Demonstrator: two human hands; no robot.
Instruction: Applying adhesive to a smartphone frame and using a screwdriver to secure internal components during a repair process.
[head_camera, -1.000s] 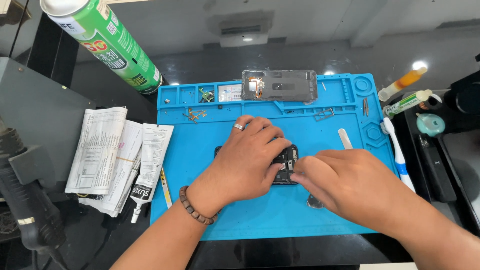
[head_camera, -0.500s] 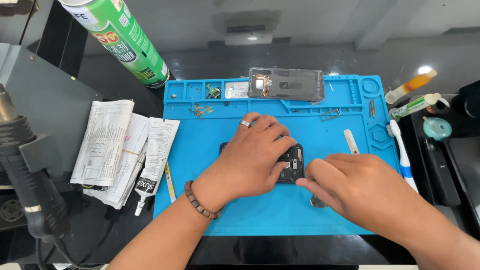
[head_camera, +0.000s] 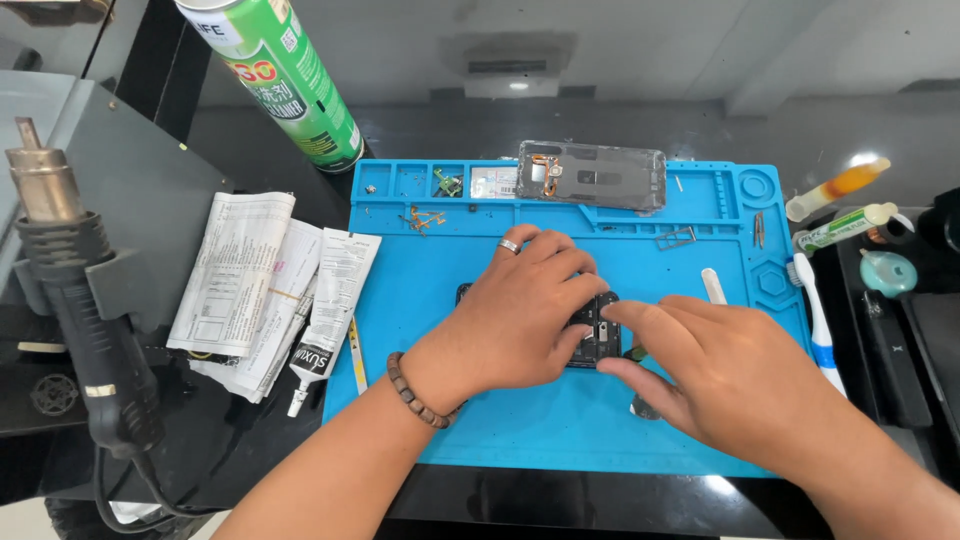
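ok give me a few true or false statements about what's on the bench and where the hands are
1. Both hands rest on the dark phone body on the blue mat. True.
2. The left hand wears a ring. True.
3. The green spray can stands on the blue mat. False: it is off the mat, beyond its far left corner.
4. The heat gun is in the right hand. False: it sits at the far left, untouched.
5. A toothbrush lies by the mat's right edge. True.

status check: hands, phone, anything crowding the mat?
Left hand flat on the phone, pinning it. Right hand fingertips on its right end. Back cover lies apart at the mat top edge; nothing blocking.
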